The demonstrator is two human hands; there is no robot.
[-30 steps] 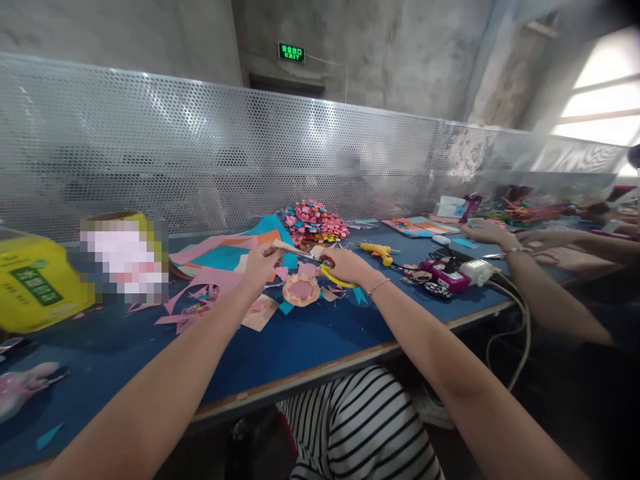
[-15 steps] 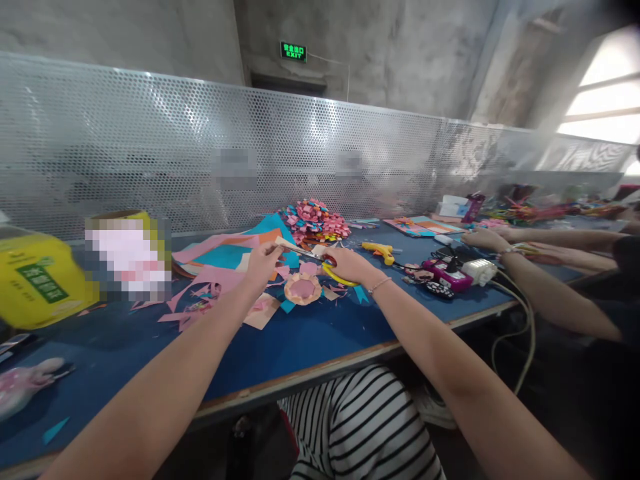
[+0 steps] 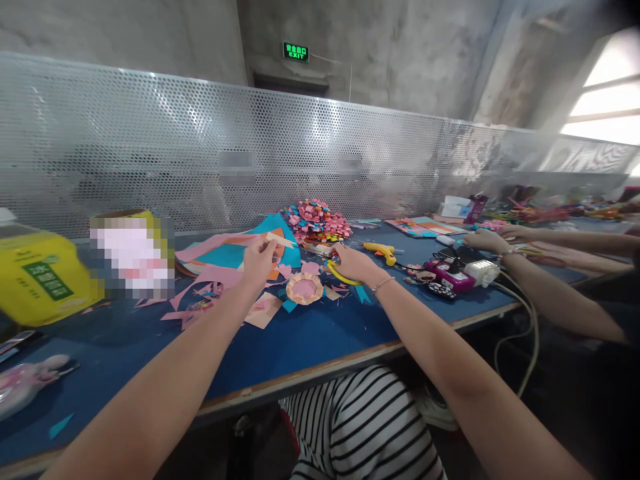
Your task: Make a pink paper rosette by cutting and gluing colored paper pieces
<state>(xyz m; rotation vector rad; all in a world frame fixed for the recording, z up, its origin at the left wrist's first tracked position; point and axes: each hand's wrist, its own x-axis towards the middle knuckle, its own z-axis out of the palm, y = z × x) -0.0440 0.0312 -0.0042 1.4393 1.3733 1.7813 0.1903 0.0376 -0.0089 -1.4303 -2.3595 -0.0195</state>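
My left hand [image 3: 260, 260] is closed on a small cream paper strip [image 3: 281, 240], which sticks out to the right of the fingertips. My right hand [image 3: 353, 263] grips yellow-handled scissors [image 3: 339, 273]; their blades [image 3: 317, 249] point left, a little apart from the strip. Just below and between the hands lies a round paper flower [image 3: 305, 288] with a peach ruffled rim and a pink middle. Pink paper pieces [image 3: 310, 268] lie behind it, and a peach paper sheet [image 3: 264, 311] is at its left.
Coloured paper sheets [image 3: 225, 252] and pink scraps [image 3: 200, 307] spread to the left. A paper-flower heap [image 3: 320, 221] stands behind. Rightward are a yellow glue gun [image 3: 381, 252], a purple power strip [image 3: 453, 277] with cables, and a co-worker's hands [image 3: 487, 241]. A yellow bag [image 3: 45, 280] sits far left.
The scissor blades, earlier at the paper strip, are now apart from it. My left hand has moved slightly left and my right hand slightly right.
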